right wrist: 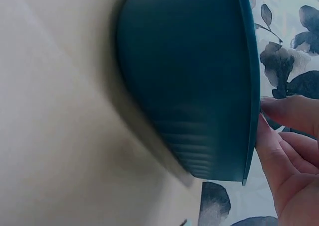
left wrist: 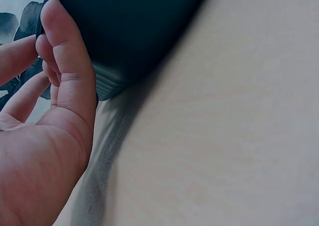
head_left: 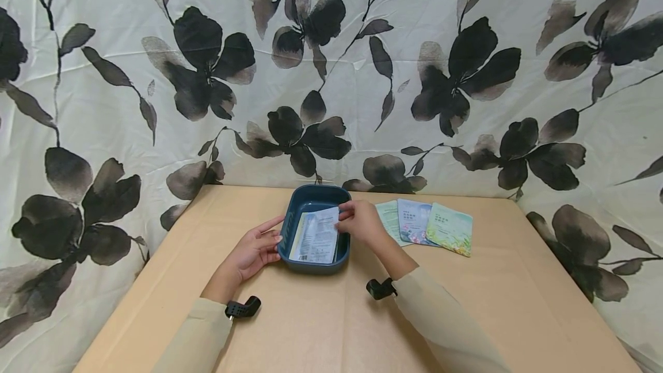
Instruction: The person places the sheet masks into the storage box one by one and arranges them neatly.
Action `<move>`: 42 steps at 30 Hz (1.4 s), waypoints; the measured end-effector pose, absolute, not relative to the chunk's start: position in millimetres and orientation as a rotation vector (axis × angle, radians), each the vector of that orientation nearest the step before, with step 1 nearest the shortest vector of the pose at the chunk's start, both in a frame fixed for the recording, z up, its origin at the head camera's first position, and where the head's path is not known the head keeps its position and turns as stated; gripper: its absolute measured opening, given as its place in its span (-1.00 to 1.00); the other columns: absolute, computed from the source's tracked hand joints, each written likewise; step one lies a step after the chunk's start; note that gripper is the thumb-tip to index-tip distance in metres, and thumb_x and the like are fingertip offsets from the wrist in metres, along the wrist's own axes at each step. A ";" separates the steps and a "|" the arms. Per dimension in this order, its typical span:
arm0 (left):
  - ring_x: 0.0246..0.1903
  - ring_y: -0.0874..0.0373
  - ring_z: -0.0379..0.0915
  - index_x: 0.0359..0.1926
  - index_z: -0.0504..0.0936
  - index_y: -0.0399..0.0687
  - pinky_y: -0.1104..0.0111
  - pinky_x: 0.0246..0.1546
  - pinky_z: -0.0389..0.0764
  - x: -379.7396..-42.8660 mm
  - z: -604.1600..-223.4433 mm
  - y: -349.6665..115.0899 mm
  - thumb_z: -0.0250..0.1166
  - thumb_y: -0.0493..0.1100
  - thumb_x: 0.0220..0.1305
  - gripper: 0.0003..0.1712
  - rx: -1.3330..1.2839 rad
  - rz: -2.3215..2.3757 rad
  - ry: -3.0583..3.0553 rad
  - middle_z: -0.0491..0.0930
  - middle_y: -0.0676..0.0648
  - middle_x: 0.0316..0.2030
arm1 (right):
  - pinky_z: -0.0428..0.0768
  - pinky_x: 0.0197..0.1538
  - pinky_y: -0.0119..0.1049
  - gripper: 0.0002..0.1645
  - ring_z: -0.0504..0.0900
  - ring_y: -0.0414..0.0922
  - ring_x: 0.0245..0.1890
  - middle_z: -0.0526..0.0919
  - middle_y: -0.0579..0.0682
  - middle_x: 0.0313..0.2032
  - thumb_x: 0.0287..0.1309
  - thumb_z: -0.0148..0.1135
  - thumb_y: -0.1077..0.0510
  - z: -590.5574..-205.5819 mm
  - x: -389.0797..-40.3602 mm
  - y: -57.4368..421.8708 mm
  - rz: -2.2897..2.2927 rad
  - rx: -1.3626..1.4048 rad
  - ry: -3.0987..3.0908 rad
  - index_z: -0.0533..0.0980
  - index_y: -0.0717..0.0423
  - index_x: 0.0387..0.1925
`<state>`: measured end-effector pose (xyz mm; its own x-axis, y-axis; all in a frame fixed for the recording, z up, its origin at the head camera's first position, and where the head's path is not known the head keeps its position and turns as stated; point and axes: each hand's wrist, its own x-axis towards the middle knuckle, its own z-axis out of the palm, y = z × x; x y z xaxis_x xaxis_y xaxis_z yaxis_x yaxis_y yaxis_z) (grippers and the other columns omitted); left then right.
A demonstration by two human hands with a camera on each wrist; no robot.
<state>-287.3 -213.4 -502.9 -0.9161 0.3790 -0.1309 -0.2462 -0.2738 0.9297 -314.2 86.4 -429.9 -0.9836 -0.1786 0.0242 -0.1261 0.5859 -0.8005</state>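
Observation:
A dark blue plastic basin (head_left: 314, 268) stands on the table. Inside it lies a flat white-and-blue printed packet (head_left: 317, 238) with small text and a barcode, over a pale edge of something beneath. My right hand (head_left: 361, 221) reaches over the basin's right rim and pinches the packet's upper right edge between thumb and finger. At the left, my left hand (head_left: 255, 251) touches the basin's outer wall with loosely extended fingers. In the left wrist view, fingers (left wrist: 70, 52) lie along the wall close to the rim. The right wrist view has the basin's ribbed side (right wrist: 189, 86) beside the pinching fingertips.
Three flat packets lie overlapping to the right of the basin: a pale green one (head_left: 387, 214), a blue floral one (head_left: 412, 220) and a light green one (head_left: 449, 229). The tan table (head_left: 311, 327) ends at a floral curtain (head_left: 378, 73) behind.

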 end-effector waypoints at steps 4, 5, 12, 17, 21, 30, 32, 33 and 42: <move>-0.35 0.20 0.62 0.61 0.13 0.01 0.38 -0.30 0.72 -286.7 -502.4 -214.0 0.13 -0.33 0.50 -0.26 0.158 2.227 1.609 0.60 -0.05 -0.05 | 0.75 -0.11 -0.28 -0.49 0.70 -0.13 -0.25 0.78 0.04 -0.18 0.12 0.51 0.24 -428.0 -308.3 91.0 -1.368 -0.288 2.780 0.64 0.22 0.13; -0.35 0.20 0.62 0.60 0.14 0.01 0.38 -0.30 0.72 -286.5 -502.3 -214.1 0.14 -0.33 0.50 -0.26 0.157 2.225 1.615 0.60 -0.05 -0.05 | 0.75 -0.12 -0.27 -0.50 0.70 -0.12 -0.24 0.78 0.05 -0.17 0.12 0.51 0.24 -427.5 -306.8 93.0 -1.384 -0.290 2.776 0.64 0.21 0.12; -0.33 0.19 0.62 0.60 0.15 0.03 0.38 -0.28 0.72 -285.0 -502.5 -215.4 0.16 -0.30 0.50 -0.26 0.158 2.211 1.637 0.60 -0.07 0.00 | 0.75 -0.13 -0.23 -0.52 0.76 -0.11 -0.21 0.80 0.03 -0.12 0.13 0.52 0.13 -431.6 -301.3 120.6 -1.516 -0.302 2.782 0.67 0.11 0.11; -0.34 0.20 0.62 0.60 0.14 0.02 0.38 -0.29 0.72 -285.1 -502.1 -214.5 0.15 -0.31 0.50 -0.26 0.159 2.209 1.630 0.61 -0.07 -0.01 | 0.75 -0.09 -0.29 -0.48 0.79 -0.11 -0.20 0.79 0.03 -0.08 0.16 0.51 0.07 -440.6 -297.9 150.1 -1.671 -0.242 2.680 0.64 0.03 0.17; -0.33 0.19 0.63 0.61 0.13 0.03 0.38 -0.28 0.72 -285.0 -501.7 -214.1 0.15 -0.30 0.50 -0.25 0.164 2.201 1.632 0.62 -0.06 0.00 | 0.72 -0.10 -0.40 -0.46 0.81 -0.13 -0.19 0.79 0.08 -0.05 0.19 0.49 0.03 -448.0 -292.6 170.8 -1.741 -0.221 2.650 0.63 0.06 0.19; -0.32 0.18 0.64 0.61 0.13 0.03 0.38 -0.28 0.72 -284.3 -500.3 -214.2 0.16 -0.29 0.50 -0.25 0.173 2.196 1.642 0.60 -0.08 0.01 | 0.71 -0.10 -0.45 -0.41 0.80 -0.20 -0.17 0.76 0.16 0.01 0.16 0.51 -0.02 -457.4 -282.1 205.4 -1.824 -0.190 2.622 0.63 0.12 0.18; -0.32 0.19 0.65 0.61 0.12 0.03 0.38 -0.28 0.72 -284.4 -500.2 -213.9 0.15 -0.29 0.50 -0.25 0.175 2.196 1.642 0.61 -0.08 0.00 | 0.70 -0.09 -0.47 -0.40 0.78 -0.24 -0.17 0.75 0.18 0.04 0.16 0.51 -0.02 -458.9 -279.5 212.3 -1.831 -0.161 2.619 0.62 0.14 0.19; -0.33 0.19 0.65 0.61 0.12 0.03 0.38 -0.28 0.72 -284.6 -500.4 -213.8 0.15 -0.29 0.51 -0.25 0.174 2.196 1.642 0.61 -0.07 0.00 | 0.70 -0.08 -0.47 -0.38 0.78 -0.26 -0.17 0.74 0.20 0.06 0.17 0.51 -0.01 -459.7 -278.4 215.8 -1.836 -0.148 2.616 0.61 0.16 0.21; -0.33 0.18 0.63 0.60 0.14 0.05 0.38 -0.27 0.72 -286.6 -502.5 -213.0 0.17 -0.28 0.50 -0.25 0.152 2.193 1.655 0.60 -0.05 -0.02 | 0.70 -0.08 -0.48 -0.29 0.75 -0.34 -0.17 0.69 0.21 0.13 0.16 0.51 -0.04 -468.8 -272.6 243.6 -1.870 -0.011 2.626 0.56 0.21 0.26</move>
